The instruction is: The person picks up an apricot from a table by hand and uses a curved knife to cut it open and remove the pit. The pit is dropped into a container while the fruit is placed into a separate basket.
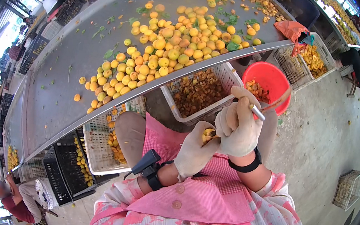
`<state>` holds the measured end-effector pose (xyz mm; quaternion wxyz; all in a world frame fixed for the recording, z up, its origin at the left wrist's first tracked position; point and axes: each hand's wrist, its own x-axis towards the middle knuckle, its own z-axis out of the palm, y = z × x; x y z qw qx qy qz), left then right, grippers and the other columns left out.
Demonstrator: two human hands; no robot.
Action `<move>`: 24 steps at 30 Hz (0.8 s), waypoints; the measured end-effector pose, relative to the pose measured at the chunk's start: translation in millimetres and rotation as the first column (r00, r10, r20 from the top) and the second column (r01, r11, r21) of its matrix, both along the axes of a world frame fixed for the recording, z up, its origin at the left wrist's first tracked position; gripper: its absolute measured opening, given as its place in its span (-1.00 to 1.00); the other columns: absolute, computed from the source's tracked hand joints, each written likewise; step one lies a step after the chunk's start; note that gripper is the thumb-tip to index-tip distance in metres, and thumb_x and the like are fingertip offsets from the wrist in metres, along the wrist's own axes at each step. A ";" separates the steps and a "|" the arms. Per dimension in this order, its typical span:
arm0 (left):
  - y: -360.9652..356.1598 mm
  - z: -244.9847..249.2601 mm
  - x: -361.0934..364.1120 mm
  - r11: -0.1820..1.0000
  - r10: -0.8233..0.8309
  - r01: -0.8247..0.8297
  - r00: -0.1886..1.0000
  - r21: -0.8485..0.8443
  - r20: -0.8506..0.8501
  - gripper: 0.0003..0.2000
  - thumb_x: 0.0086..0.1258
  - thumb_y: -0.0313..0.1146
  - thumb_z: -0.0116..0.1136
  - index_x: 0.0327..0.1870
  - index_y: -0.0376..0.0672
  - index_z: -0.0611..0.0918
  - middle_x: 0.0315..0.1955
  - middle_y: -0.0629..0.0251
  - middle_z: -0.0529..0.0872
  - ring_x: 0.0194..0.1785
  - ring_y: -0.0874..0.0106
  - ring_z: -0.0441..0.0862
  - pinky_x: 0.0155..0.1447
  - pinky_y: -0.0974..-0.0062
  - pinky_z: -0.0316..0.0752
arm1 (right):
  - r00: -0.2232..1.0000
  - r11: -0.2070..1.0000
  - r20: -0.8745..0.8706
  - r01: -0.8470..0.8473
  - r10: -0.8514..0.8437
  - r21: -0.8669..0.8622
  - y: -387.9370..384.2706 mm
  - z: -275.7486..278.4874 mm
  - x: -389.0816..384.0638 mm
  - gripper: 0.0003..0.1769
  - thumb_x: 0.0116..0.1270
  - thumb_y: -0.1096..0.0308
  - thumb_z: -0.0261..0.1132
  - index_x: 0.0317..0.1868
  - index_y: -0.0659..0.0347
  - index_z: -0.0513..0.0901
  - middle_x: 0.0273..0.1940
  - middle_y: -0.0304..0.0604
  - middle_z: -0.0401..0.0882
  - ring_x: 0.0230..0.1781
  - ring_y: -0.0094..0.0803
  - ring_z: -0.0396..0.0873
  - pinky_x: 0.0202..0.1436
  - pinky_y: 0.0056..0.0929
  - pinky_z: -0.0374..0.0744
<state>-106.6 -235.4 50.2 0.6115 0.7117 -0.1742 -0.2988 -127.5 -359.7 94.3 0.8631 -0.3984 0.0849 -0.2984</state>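
My left hand (195,150), in a pale glove, is closed around a yellow-orange apricot (208,136) in front of my lap. Pressed close beside it, my gloved right hand (240,127) grips a slim tool with a metal end (257,112) sticking out past the fingers; its working end is hidden. Beyond my hands, under the table edge, a white crate (182,118) holds brownish fruit pieces. Just past my right hand is a red bucket (263,69) with orange pieces inside. Whole apricots (170,47) are heaped on the metal table (63,83).
Left of my knees stands a white crate (98,149) with orange fruit, beside a black crate (65,174). Another crate (300,76) with fruit halves and an orange bag (289,31) are at the far right. A crate (348,190) rests on the floor. Other people sit around.
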 end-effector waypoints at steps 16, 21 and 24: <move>11.9 13.1 0.4 0.978 -0.207 0.207 0.976 -0.007 -0.067 -0.70 0.39 -0.40 0.29 -0.02 -0.24 0.42 -0.32 0.31 0.54 -0.28 0.55 0.47 -0.20 0.50 0.45 | 0.973 0.890 -0.072 -0.168 0.218 0.424 -20.7 -19.2 1.2 -0.70 0.62 0.17 -0.04 0.10 0.15 0.51 -0.71 -0.48 0.00 -0.80 -0.61 -0.03 -0.70 -0.53 0.05; 16.5 4.3 1.0 0.963 -0.267 0.267 0.964 -0.027 -0.001 -0.67 0.39 -0.41 0.29 0.04 -0.24 0.42 -0.30 0.29 0.56 -0.25 0.54 0.50 -0.16 0.49 0.47 | 0.965 0.855 -0.075 -0.185 0.251 0.485 -22.5 -19.8 0.1 -0.72 0.62 0.18 -0.04 0.08 0.12 0.51 -0.71 -0.49 -0.02 -0.80 -0.61 -0.06 -0.70 -0.53 0.04; 20.5 -0.9 2.8 0.944 -0.313 0.311 0.950 -0.113 0.006 -0.64 0.42 -0.34 0.28 0.09 -0.24 0.41 -0.29 0.32 0.56 -0.28 0.55 0.50 -0.18 0.54 0.47 | 0.957 0.832 -0.091 -0.189 0.275 0.522 -21.5 -17.1 -0.9 -0.72 0.61 0.18 -0.04 0.07 0.13 0.52 -0.72 -0.47 -0.02 -0.80 -0.60 -0.04 -0.70 -0.53 0.04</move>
